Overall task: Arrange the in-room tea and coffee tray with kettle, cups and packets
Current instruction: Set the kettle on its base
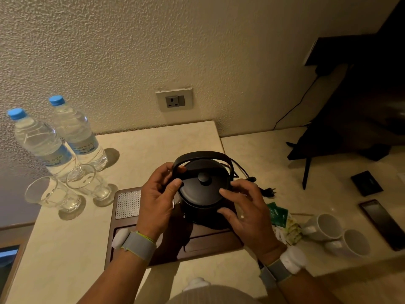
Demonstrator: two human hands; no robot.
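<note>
From the head camera I see both forearms reaching forward from six o'clock, each wrist wearing a grey strap. My left hand curls round the arched handle at the nine o'clock side of the round black kettle, thumb on the lid rim. My right hand cups the kettle's three o'clock flank, fingers bent against its wall, grasping it. The kettle is matt black with a domed lid and a centre knob; its black cord trails off at two o'clock. It stands on the dark brown wooden tray, between my hands. At three o'clock of the tray lie the green and white packets, then two white ceramic cups tipped on their sides on the cream stone counter.
</note>
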